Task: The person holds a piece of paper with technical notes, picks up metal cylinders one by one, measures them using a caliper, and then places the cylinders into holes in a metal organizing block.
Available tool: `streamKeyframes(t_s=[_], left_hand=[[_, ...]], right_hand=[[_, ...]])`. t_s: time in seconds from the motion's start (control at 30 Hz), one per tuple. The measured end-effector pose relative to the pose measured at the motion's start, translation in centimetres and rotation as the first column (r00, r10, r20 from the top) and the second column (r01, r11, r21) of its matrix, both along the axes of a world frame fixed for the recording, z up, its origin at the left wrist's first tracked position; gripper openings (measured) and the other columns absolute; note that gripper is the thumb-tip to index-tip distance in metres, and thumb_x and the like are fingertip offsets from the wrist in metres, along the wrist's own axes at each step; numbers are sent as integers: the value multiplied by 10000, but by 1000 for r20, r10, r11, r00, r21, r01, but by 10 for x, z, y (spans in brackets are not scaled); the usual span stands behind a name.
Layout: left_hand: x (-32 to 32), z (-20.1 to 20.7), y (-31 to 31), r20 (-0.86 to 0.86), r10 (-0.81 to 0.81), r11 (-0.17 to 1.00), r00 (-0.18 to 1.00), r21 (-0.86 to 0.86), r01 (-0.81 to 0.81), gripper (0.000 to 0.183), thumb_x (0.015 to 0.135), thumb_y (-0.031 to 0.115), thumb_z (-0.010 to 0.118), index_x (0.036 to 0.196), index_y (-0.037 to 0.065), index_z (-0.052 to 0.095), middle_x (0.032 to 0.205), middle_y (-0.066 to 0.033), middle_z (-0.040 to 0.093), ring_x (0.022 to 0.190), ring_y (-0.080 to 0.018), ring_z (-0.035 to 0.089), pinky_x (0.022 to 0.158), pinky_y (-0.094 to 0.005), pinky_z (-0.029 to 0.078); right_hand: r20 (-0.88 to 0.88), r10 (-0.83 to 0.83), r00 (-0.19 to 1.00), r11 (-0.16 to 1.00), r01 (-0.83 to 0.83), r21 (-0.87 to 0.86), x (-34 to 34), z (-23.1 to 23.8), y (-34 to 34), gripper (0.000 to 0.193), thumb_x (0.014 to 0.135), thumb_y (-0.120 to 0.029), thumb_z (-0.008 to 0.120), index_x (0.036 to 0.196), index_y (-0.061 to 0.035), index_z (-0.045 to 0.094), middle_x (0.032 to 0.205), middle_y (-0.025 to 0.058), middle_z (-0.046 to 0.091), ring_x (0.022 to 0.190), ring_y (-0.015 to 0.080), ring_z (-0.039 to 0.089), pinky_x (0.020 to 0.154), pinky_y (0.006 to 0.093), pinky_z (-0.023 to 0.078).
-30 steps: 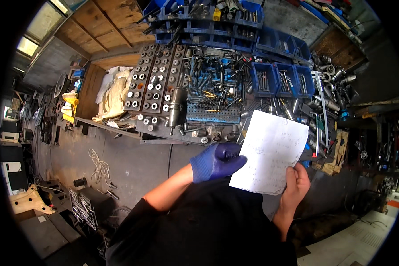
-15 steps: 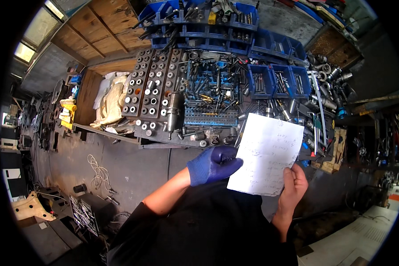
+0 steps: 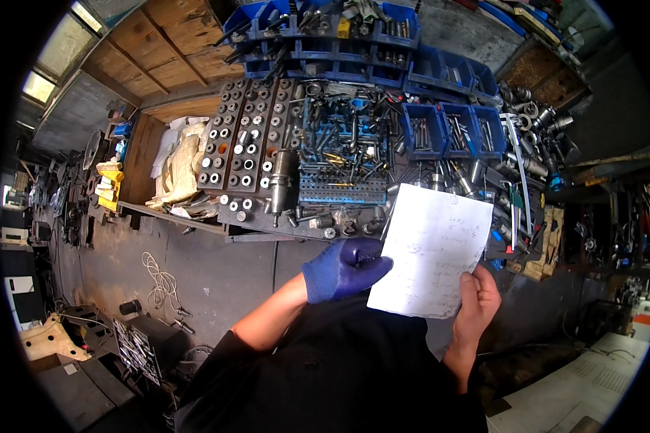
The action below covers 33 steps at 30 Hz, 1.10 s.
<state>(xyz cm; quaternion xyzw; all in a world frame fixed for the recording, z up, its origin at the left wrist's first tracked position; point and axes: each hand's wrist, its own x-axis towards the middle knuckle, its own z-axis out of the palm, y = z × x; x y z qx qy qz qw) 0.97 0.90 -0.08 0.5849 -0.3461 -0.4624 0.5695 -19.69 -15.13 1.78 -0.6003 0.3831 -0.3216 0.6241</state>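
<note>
A white sheet of paper [image 3: 432,249] with handwriting on it is held up in front of me, tilted slightly. My left hand [image 3: 345,268], in a blue work glove, pinches its left edge, the thumb lying over the front. Bare, my right hand [image 3: 478,299] grips the lower right edge between thumb and fingers; the fingers behind the sheet are partly hidden. Beyond the paper lies a bench crowded with tooling. A tool holder [image 3: 282,184] stands nearest my left hand, beside a blue rack [image 3: 343,189] full of drill bits and cutters.
Collets fill a dark rack [image 3: 229,180] to the left. Blue bins [image 3: 423,151] with small tools stand behind. An open wooden crate [image 3: 139,173] holds cloth and paper. A coiled pale cord [image 3: 162,283] lies on the floor at left; a light grey panel [image 3: 578,382] sits at lower right.
The paper and my left hand have shifted very slightly left. Both hands keep the same hold on the sheet.
</note>
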Motion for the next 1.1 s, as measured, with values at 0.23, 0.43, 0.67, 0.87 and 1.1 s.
streamKeyframes(t_s=[0.23,0.43,0.67,0.87,1.1], left_hand=[[-8,1,-13,-58,23,998,998,-53,-26,250,953,83,620,1190,12,660,967,-66,701,864,-113,652,769,-269,530],[30,8,-19,-20,85,996,996,-30,-85,349,1029,183,512,1281,-50,574,1092,-145,706,951,-189,686,854,-324,546],[163,15,-85,-75,414,910,907,11,-415,379,976,230,593,1288,17,578,1144,-78,691,1001,-187,665,834,-315,541],[311,-60,-218,-343,655,753,673,377,-540,407,1007,370,464,1321,122,537,1274,-112,632,1147,-285,607,982,-436,472],[415,-161,-318,-212,321,910,923,339,-239,289,968,327,496,1196,191,610,1278,-26,589,1136,-235,539,960,-399,426]], right_hand=[[33,-104,994,994,104,17,-16,0,-12,221,948,12,545,1128,123,611,953,98,705,818,86,628,758,205,474],[136,-244,960,964,225,143,-37,-1,-34,226,951,-11,534,1123,109,618,1002,121,699,854,124,642,805,241,490],[113,-334,936,914,292,283,-52,-26,-58,238,940,-17,550,1135,98,620,1040,124,690,910,153,636,851,275,486],[105,-448,888,875,412,255,-38,-8,-56,307,950,-65,537,1208,96,582,1092,150,664,970,212,642,886,334,497],[42,-546,837,825,528,204,-37,0,-42,304,958,-93,526,1201,80,586,1072,140,666,957,206,645,882,335,494]])
